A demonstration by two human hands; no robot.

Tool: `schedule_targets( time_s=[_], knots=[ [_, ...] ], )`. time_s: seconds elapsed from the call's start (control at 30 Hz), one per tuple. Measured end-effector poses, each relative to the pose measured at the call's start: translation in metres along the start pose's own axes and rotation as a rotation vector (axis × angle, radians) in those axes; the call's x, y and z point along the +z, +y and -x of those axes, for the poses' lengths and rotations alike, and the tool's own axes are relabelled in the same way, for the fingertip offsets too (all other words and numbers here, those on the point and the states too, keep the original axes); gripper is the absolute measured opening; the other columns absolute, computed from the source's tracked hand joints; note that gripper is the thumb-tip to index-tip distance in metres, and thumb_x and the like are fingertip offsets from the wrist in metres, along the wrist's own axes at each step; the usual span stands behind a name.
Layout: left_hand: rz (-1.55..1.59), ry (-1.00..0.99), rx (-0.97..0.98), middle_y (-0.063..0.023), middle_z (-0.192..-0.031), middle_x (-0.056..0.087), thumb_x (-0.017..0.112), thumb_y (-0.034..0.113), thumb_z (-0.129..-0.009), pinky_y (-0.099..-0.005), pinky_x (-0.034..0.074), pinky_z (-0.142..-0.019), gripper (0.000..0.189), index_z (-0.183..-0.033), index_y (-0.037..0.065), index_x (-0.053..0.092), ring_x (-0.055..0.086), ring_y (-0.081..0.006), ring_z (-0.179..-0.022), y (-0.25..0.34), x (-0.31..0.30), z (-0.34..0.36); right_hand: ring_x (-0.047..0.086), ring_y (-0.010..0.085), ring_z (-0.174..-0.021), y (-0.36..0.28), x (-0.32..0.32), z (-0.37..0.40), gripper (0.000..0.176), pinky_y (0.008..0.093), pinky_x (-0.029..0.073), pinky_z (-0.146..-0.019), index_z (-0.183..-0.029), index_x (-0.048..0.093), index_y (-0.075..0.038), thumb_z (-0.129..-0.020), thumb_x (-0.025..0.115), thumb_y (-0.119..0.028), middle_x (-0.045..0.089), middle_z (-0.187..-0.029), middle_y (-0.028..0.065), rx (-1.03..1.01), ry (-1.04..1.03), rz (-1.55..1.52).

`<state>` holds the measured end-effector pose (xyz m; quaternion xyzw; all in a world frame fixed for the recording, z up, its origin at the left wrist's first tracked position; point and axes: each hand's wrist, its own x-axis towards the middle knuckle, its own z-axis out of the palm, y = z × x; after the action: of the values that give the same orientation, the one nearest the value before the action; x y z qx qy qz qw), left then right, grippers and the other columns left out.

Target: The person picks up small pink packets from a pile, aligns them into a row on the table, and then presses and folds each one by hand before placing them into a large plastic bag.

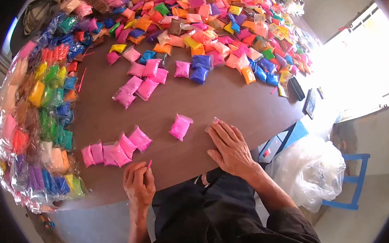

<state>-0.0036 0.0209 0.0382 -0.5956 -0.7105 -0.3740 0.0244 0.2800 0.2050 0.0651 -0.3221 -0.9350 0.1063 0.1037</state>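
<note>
At 9 o'clock, a clear plastic bag stuffed with multicoloured packets (36, 124) lies along the edge of the brown wooden surface (232, 97). Just inside it, near 8 o'clock, a row of bright pink plastic packets (111, 149) lies side by side, touching one another.

At 6 o'clock, just below that row, the left hand (139, 185) rests at the near edge of the surface. Its fingers are curled and pinch a thin pink stick (149, 164), which points up out of the fingertips.

At the centre, a single pink plastic packet (180, 126) lies alone, apart from both hands. Just to its 3 o'clock side, the right hand (231, 146) lies palm down with the fingers spread, its fingertips on a small pale pink packet (212, 121).

At 12 o'clock, a broad heap of multicoloured plastic packets (201, 18) covers the far part of the surface. At 4 o'clock, off the surface, a white crumpled plastic bag (310, 170) sits beside a blue chair (357, 187).
</note>
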Motion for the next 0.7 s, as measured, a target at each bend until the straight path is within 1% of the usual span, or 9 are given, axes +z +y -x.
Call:
schedule_targets(
  time_s=[0.07, 0.17, 0.37, 0.47, 0.57, 0.67, 0.7],
  knots=[
    [0.001, -0.014, -0.003, -0.0146, -0.109, 0.073, 0.076, -0.005, -0.091, -0.0492, 0.058, -0.086, 0.014, -0.099, 0.0, 0.067, 0.069, -0.0393, -0.1, -0.002, 0.0, 0.0, 0.037, 0.0367, -0.159, -0.002, 0.003, -0.003, 0.064, 0.0534, 0.031, -0.128, -0.157, 0.051, -0.001, -0.106, 0.062, -0.038, 0.042, -0.169, 0.0191, 0.02, 0.0, 0.0],
    [0.005, -0.027, -0.012, -0.0145, -0.109, 0.073, 0.076, -0.005, -0.091, -0.0493, 0.057, -0.087, 0.014, -0.099, 0.0, 0.067, 0.069, -0.0393, -0.1, -0.003, 0.0, 0.0, 0.036, 0.0356, -0.16, 0.0, 0.005, -0.006, 0.065, 0.0518, 0.03, -0.13, -0.158, 0.051, 0.0, -0.106, 0.062, -0.039, 0.043, -0.167, 0.0186, 0.04, 0.009, -0.014],
    [-0.023, -0.009, 0.004, -0.0143, -0.11, 0.073, 0.076, -0.004, -0.092, -0.0492, 0.058, -0.089, 0.012, -0.1, 0.0, 0.067, 0.069, -0.0393, -0.101, -0.001, 0.001, -0.001, 0.035, 0.0377, -0.159, -0.005, 0.01, -0.001, 0.067, 0.0522, 0.029, -0.13, -0.159, 0.049, 0.002, -0.108, 0.061, -0.039, 0.041, -0.169, 0.0212, 0.045, 0.038, -0.006],
    [-0.008, -0.024, -0.005, -0.0142, -0.111, 0.073, 0.076, -0.003, -0.093, -0.0492, 0.058, -0.089, 0.012, -0.1, 0.001, 0.068, 0.069, -0.0391, -0.102, 0.0, 0.001, 0.003, 0.034, 0.0377, -0.16, -0.003, 0.014, -0.002, 0.069, 0.0529, 0.028, -0.131, -0.16, 0.047, 0.001, -0.107, 0.061, -0.04, 0.039, -0.17, 0.0212, 0.058, 0.041, -0.032],
    [0.005, -0.007, 0.009, -0.0141, -0.111, 0.073, 0.076, -0.002, -0.093, -0.0494, 0.058, -0.089, 0.012, -0.1, 0.001, 0.068, 0.069, -0.0391, -0.102, -0.009, 0.001, 0.004, 0.032, 0.0375, -0.161, -0.014, 0.012, 0.003, 0.07, 0.0534, 0.026, -0.131, -0.162, 0.045, -0.001, -0.106, 0.062, -0.04, 0.038, -0.172, 0.0208, 0.098, 0.042, -0.008],
    [0.003, 0.007, 0.015, -0.0147, -0.109, 0.074, 0.076, -0.001, -0.093, -0.0491, 0.058, -0.089, 0.011, -0.1, 0.001, 0.068, 0.069, -0.0391, -0.101, -0.007, 0.001, 0.004, 0.031, 0.0374, -0.162, -0.011, 0.012, 0.003, 0.07, 0.0536, 0.026, -0.131, -0.163, 0.044, -0.003, -0.106, 0.062, -0.04, 0.036, -0.173, 0.0203, 0.115, 0.031, -0.037],
    [0.01, 0.005, 0.011, -0.0153, -0.109, 0.075, 0.076, 0.0, -0.094, -0.0488, 0.058, -0.089, 0.011, -0.101, 0.001, 0.068, 0.069, -0.039, -0.101, -0.006, 0.001, 0.005, 0.032, 0.0381, -0.162, -0.009, 0.013, 0.002, 0.068, 0.0533, 0.026, -0.131, -0.163, 0.045, -0.004, -0.106, 0.062, -0.038, 0.038, -0.172, 0.0202, 0.116, 0.042, -0.06]
  ],
)
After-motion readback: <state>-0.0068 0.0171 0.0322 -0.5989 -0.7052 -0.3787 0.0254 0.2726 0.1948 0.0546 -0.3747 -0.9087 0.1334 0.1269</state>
